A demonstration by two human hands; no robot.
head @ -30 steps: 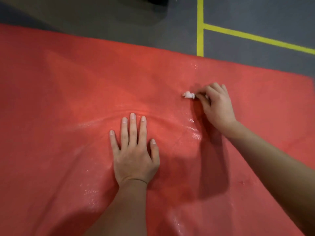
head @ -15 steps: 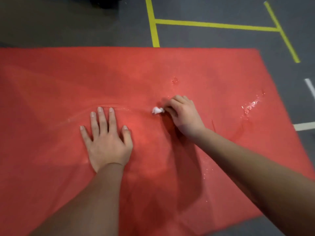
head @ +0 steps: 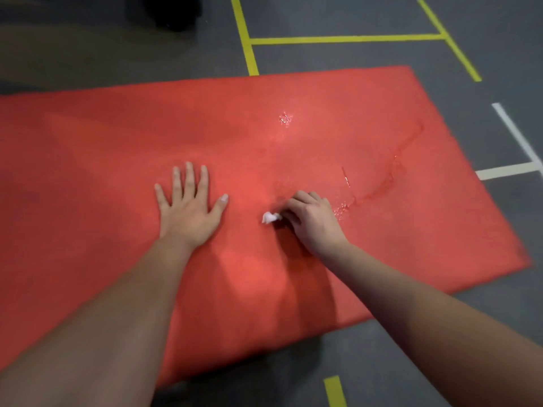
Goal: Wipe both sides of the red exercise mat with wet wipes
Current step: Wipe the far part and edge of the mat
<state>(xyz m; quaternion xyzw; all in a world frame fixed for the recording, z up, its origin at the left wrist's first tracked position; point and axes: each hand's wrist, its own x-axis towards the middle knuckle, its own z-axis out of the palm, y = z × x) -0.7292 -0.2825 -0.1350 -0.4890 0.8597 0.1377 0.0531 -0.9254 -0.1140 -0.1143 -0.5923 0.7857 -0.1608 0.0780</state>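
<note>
The red exercise mat (head: 382,245) lies flat on the grey floor and fills most of the view. My left hand (head: 189,211) presses flat on it with fingers spread, left of centre. My right hand (head: 313,223) is curled round a small crumpled white wet wipe (head: 270,217), which sticks out at its left side and touches the mat. Wet shiny streaks (head: 390,174) and a patch of drops (head: 285,118) glisten on the mat to the right of and beyond my right hand.
Grey floor (head: 440,362) surrounds the mat, marked with yellow tape lines (head: 343,40) beyond it and white tape (head: 508,170) at the right. A short yellow strip (head: 335,390) lies near the bottom edge. A dark object (head: 173,13) stands at the top left.
My view has pulled back and shifted, showing the mat's right and near edges. My right hand with the wipe has drawn back toward me, nearer my left hand, which stays flat.
</note>
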